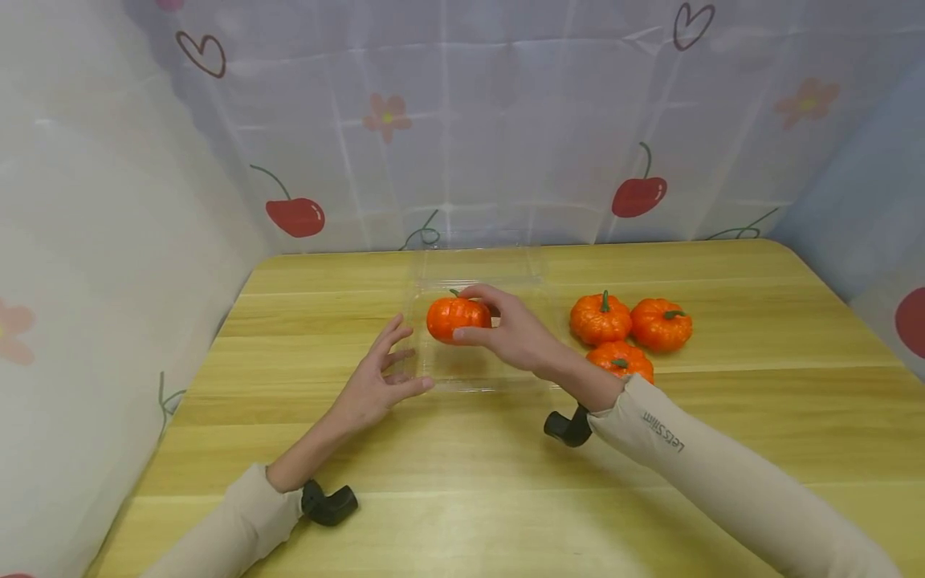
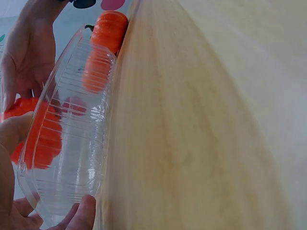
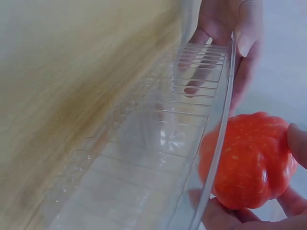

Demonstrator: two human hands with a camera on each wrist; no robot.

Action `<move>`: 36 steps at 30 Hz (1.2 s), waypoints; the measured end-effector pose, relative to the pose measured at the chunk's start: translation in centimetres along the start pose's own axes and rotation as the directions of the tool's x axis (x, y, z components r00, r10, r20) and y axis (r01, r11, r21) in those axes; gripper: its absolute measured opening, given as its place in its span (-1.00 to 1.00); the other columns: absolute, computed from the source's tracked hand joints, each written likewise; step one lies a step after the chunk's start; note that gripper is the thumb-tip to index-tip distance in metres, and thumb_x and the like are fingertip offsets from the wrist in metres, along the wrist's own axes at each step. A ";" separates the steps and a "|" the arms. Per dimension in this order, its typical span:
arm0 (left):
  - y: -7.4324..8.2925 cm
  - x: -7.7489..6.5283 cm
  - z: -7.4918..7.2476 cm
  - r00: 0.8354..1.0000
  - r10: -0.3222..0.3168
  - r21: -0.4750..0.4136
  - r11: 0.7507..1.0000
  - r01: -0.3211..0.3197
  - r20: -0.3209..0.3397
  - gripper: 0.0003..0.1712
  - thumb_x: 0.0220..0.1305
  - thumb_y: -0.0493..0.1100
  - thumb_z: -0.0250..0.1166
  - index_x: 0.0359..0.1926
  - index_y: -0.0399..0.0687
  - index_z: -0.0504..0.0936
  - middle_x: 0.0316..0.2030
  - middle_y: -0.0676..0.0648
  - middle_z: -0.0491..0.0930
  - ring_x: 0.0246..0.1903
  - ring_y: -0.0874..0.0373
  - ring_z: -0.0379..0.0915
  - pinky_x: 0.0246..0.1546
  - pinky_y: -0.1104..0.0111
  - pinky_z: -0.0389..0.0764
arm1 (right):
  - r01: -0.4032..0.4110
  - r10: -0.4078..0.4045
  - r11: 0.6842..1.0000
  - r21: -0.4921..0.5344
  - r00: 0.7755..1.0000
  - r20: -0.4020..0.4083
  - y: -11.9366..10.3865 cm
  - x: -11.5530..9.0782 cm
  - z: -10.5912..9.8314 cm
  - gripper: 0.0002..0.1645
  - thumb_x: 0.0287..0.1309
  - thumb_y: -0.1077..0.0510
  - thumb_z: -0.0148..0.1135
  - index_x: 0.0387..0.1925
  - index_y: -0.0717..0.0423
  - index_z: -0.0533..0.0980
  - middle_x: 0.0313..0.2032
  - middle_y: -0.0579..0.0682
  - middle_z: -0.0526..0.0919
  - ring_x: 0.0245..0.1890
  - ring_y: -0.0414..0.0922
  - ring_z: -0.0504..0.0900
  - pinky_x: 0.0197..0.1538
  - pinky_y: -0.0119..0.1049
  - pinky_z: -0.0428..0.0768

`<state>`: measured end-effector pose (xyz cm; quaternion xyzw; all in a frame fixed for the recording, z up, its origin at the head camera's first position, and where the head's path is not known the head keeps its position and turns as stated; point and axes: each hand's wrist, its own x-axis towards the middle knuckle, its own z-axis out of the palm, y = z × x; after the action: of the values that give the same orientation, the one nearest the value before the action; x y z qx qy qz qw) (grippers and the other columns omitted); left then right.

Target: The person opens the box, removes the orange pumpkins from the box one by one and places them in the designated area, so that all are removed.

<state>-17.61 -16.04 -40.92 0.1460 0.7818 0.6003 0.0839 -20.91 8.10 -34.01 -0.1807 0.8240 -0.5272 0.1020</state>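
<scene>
Pumpkin [image 1: 457, 318]: orange, held over the clear plastic tray [image 1: 477, 373] at the table [image 1: 723, 449] centre, pinched in your right hand [image 1: 509, 329]. Sleeve print reads "LetsSlim". Tray edges hard to make out. Your left hand [image 1: 376, 381]: fingers spread, touching the tray's near-left rim. Three pumpkins [image 1: 627, 331] lie right, one partly hidden.

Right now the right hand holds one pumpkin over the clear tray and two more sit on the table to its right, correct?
Not quite: three pumpkins sit on the table, not two, as the head view shows. The rest stands: the right hand holds one pumpkin over the clear tray.
</scene>
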 end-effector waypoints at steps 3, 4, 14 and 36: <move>0.0 0.0 0.0 1.000 0.003 -0.003 1.000 -0.003 0.000 0.16 0.18 -0.17 0.47 0.58 0.16 -0.13 0.48 -0.16 0.05 0.36 -0.16 0.18 0.18 0.07 0.48 | 0.028 -0.028 0.999 0.024 1.000 0.007 0.1 -0.7 -0.4 -0.35 0.22 0.13 0.37 0.31 0.09 0.38 0.24 0.06 0.45 0.19 0.11 0.46 0.09 -0.03 0.57; -0.1 0.1 0.0 1.000 0.005 -0.003 1.000 -0.005 0.000 0.16 0.18 -0.17 0.47 0.58 0.16 -0.13 0.48 -0.16 0.05 0.36 -0.16 0.18 0.18 0.07 0.48 | 0.037 -0.037 0.999 0.035 0.999 0.010 0.1 -0.9 -0.5 -0.35 0.23 0.13 0.37 0.32 0.10 0.38 0.27 0.07 0.43 0.21 0.13 0.45 0.09 -0.02 0.57; 0.0 0.1 0.1 1.000 0.010 -0.008 1.000 -0.010 0.000 0.17 0.18 -0.19 0.47 0.58 0.13 -0.14 0.48 -0.17 0.04 0.36 -0.18 0.18 0.19 0.06 0.47 | -0.009 0.011 0.996 0.090 1.000 -0.017 -0.1 -3.1 -1.8 -0.24 0.19 0.02 0.40 0.38 -0.01 0.34 0.33 -0.03 0.36 0.31 0.07 0.36 0.13 0.01 0.55; -0.1 0.0 0.0 1.000 0.005 -0.009 1.000 -0.005 0.000 0.15 0.19 -0.19 0.46 0.57 0.25 -0.14 0.49 -0.15 0.01 0.38 -0.14 0.15 0.19 0.08 0.48 | 0.002 0.001 0.999 0.035 0.995 -0.100 0.6 -7.1 -4.2 -0.30 0.24 0.00 0.34 0.35 -0.02 0.31 0.28 0.01 0.39 0.38 0.07 0.25 0.30 0.13 0.35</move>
<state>-17.59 -16.03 -41.00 0.1474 0.7788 0.6041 0.0829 -16.03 14.75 -32.92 -0.1525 0.8186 -0.5500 0.0638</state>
